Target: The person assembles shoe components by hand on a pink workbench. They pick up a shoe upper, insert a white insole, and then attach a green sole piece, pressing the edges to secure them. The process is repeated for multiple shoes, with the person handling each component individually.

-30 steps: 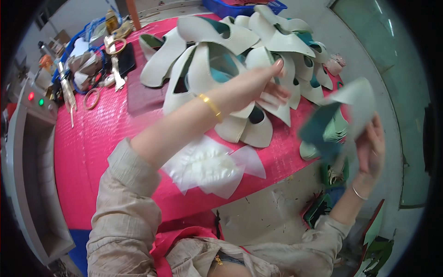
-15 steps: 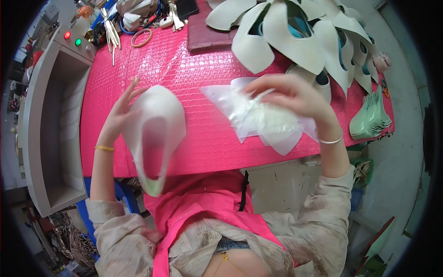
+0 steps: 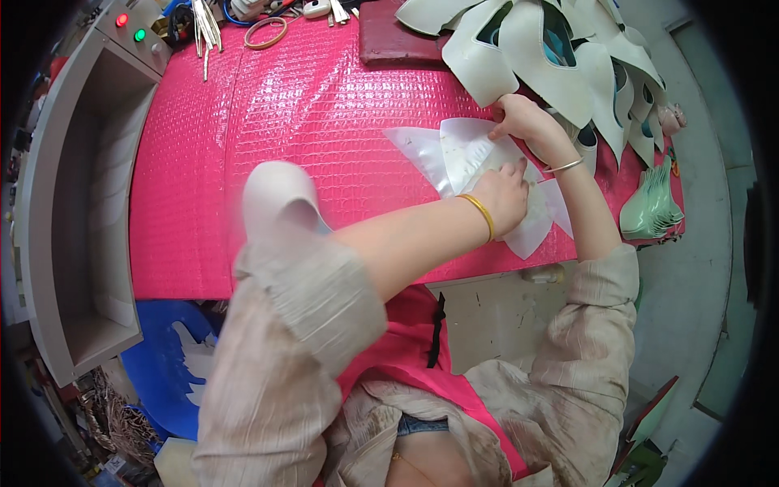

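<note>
My left arm reaches across to the right, and my left hand lies over a loose pile of translucent white cut pieces. Its fingers are bent down and closed on one of these thin pieces. Just beyond it is my right hand, thumb at the upper edge of the pile, forefinger apart from the thumb, nothing plainly gripped. A white shoe upper lies at the left near the table's front edge, blurred; my left sleeve hides its lower part.
Pink quilted sheeting covers the table. White shoe uppers are heaped at the far right, with stacked pale green pieces nearer. A dark red block and a tape roll lie at the back. A grey open-fronted box stands left.
My left hand has let go of the white shoe upper and crossed right to the translucent pieces. My right hand has moved to the pile's far edge, and the pieces lie more spread out.
</note>
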The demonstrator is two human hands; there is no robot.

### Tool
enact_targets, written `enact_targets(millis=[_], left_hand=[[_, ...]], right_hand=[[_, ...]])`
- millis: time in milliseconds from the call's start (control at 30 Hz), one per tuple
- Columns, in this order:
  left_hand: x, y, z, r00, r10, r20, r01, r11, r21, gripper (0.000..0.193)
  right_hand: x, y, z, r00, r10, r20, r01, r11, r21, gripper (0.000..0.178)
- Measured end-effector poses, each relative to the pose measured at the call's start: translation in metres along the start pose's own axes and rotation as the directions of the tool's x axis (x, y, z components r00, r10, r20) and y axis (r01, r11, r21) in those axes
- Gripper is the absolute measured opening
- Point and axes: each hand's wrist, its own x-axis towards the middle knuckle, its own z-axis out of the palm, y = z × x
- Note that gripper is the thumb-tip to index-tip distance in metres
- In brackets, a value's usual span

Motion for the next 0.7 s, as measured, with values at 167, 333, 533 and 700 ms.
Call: enact_targets(millis=[167, 333, 533, 700], left_hand=[[0.014, -0.005, 0.016, 0.996, 0.025, -0.084, -0.023, 0.999, 0.025, 0.043], [0.018, -0.005, 0.014, 0.992, -0.028, -0.125, 0.020, 0.998, -0.068, 0.041], [0.017, -0.010, 0.017, 0.993, -0.040, -0.111, 0.029, 0.995, -0.098, 0.041], [0.018, -0.002, 0.009, 0.994, -0.040, -0.098, 0.033, 0.997, -0.072, 0.038]], right_hand=[[-0.022, -0.026, -0.019, 0.996, 0.054, -0.065, -0.067, 0.972, -0.225, 0.034], [-0.009, -0.026, -0.015, 0.999, 0.026, 0.046, -0.011, 0.952, -0.307, 0.033], [-0.018, -0.011, -0.047, 0.980, -0.186, 0.074, 0.182, 0.981, 0.063, 0.024], [-0.006, 0.010, -0.035, 0.944, -0.328, 0.042, 0.326, 0.899, -0.294, 0.024]])
